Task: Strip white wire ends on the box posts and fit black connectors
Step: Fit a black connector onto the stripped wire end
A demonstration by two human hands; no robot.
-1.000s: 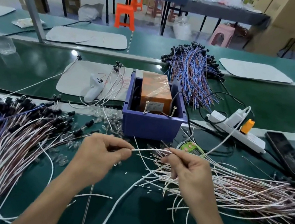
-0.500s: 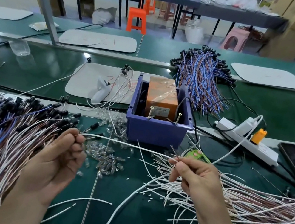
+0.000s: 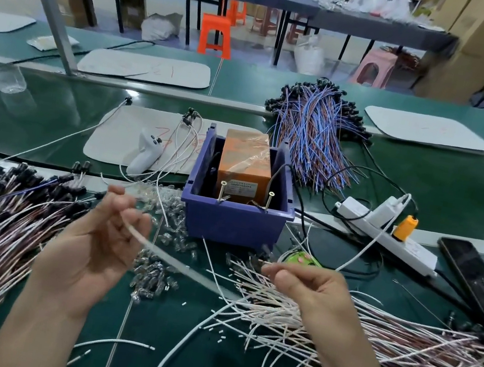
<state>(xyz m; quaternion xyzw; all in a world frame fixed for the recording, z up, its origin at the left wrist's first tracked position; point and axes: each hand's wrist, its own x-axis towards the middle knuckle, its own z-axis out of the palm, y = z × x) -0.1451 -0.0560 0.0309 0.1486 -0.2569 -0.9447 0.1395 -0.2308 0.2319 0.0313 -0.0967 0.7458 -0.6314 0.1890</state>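
A white wire is gripped by the left hand, a wire end pinched by the right hand; stripping on the posts is judged next.

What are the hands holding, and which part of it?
The left grip pinches a blurred white wire near its upper end. The right grip pinches a thin wire end just behind its tip; same wire or not cannot be told.

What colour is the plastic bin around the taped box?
Dark blue plastic bin, best in the head view.
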